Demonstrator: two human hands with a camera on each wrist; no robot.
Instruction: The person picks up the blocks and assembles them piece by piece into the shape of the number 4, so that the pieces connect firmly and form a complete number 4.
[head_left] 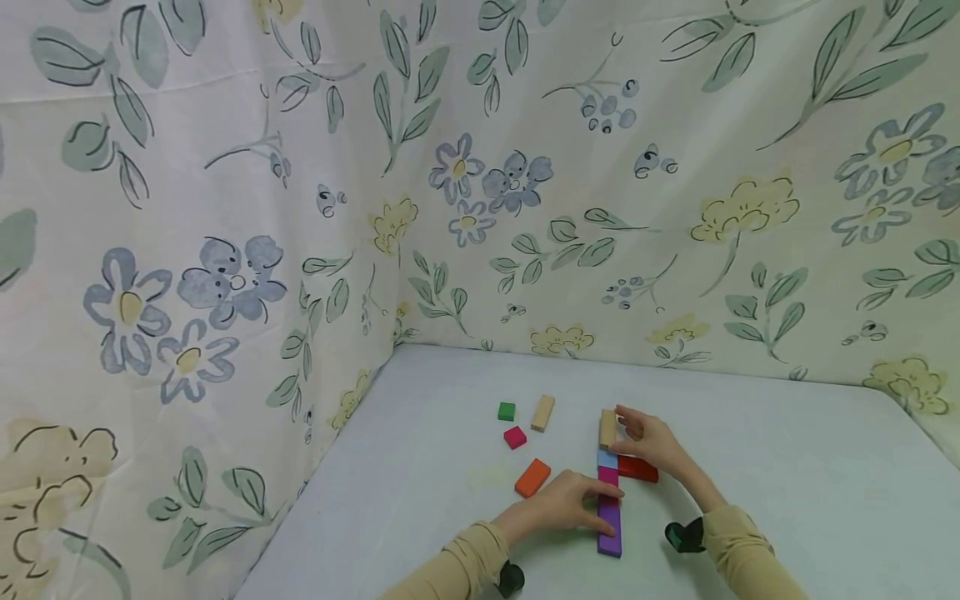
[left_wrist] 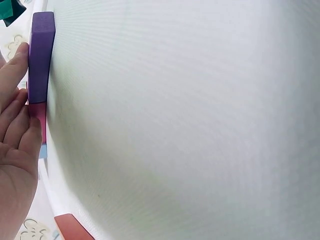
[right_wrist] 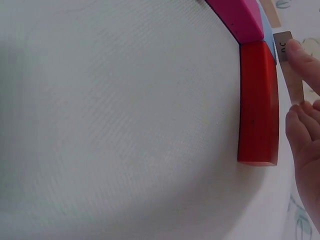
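A row of blocks runs away from me: purple (head_left: 610, 542), pink (head_left: 607, 474), light blue (head_left: 607, 458) and, at the far end, plain wooden (head_left: 607, 427). My left hand (head_left: 558, 502) reaches over the row from the left, fingers on the pink block and thumb on the purple one. My right hand (head_left: 651, 442) holds the wooden block by its two ends, thumb at the near end, as the right wrist view also shows. A red block (right_wrist: 258, 105) juts out to the right beside the light blue one.
Left of the row lie an orange block (head_left: 532, 477), a small crimson block (head_left: 515, 437), a small green block (head_left: 507, 411) and another wooden block (head_left: 543, 412). A floral cloth (head_left: 570, 183) hangs behind the white table (head_left: 375, 467) and along its left side.
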